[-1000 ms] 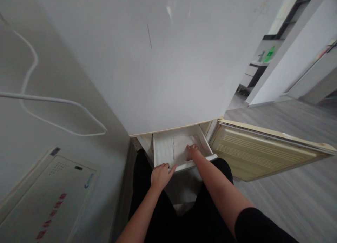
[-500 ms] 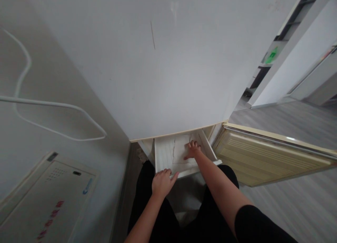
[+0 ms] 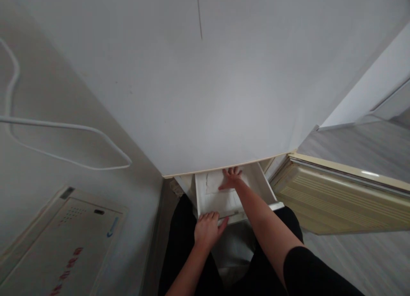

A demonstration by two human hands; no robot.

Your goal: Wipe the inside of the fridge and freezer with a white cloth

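A white drawer (image 3: 221, 204) is pulled out beneath the overhanging pale front in the head view. My left hand (image 3: 207, 232) grips its front edge, fingers over the rim and thumb along the outside. Inside the drawer, my right hand (image 3: 231, 178) lies with fingers spread on a flat whitish sheet (image 3: 211, 185) with a dark, jagged line like a tear or crack. The far end of the sheet is hidden under the overhang, and my right forearm covers part of the drawer.
To the right, a yellowish ribbed door (image 3: 339, 197) hangs open over the grey floor (image 3: 342, 257). A white cable (image 3: 64, 126) loops along the left wall, above a pale box (image 3: 86, 227) with red lettering. My black-clad knees flank the drawer.
My right hand and the sheet have moved deeper into the drawer, baring more of its floor near the front. My left hand keeps its hold on the front edge. The view has shifted slightly.
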